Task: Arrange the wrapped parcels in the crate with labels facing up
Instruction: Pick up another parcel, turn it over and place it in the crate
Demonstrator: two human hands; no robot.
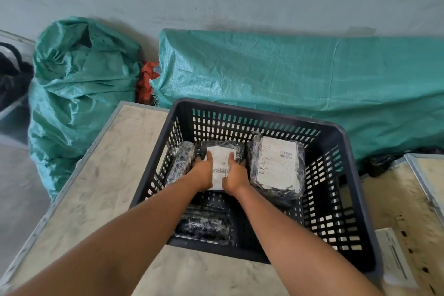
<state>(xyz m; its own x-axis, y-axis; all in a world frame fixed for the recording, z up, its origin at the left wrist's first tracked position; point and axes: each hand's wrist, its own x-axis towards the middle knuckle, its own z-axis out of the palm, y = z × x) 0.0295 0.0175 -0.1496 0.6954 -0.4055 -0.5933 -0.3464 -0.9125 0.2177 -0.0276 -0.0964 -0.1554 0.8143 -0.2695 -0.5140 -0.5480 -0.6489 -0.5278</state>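
Wrapped parcels lie inside the crate, four in all, each in dark, shiny plastic film. The middle parcel shows a white label on top; its print is too small to read. The left hand and right hand grip this parcel by its two long sides, thumbs lying on the label and fingers curled over the edges, low against the crate floor near the far wall. Just beside it, the right parcel lies flat and bears a larger white label with a barcode at its upper right and lines of text that cannot be made out. The left parcel stands on edge against the crate's left wall, with no label showing. The near parcel lies by the front wall, partly under the left forearm, dark side up.

The crate is dark plastic with slotted walls and sits on a pale, scuffed table with a metal edge. A printed paper sheet lies to the crate's right. Behind stand green woven sacks against a grey wall.
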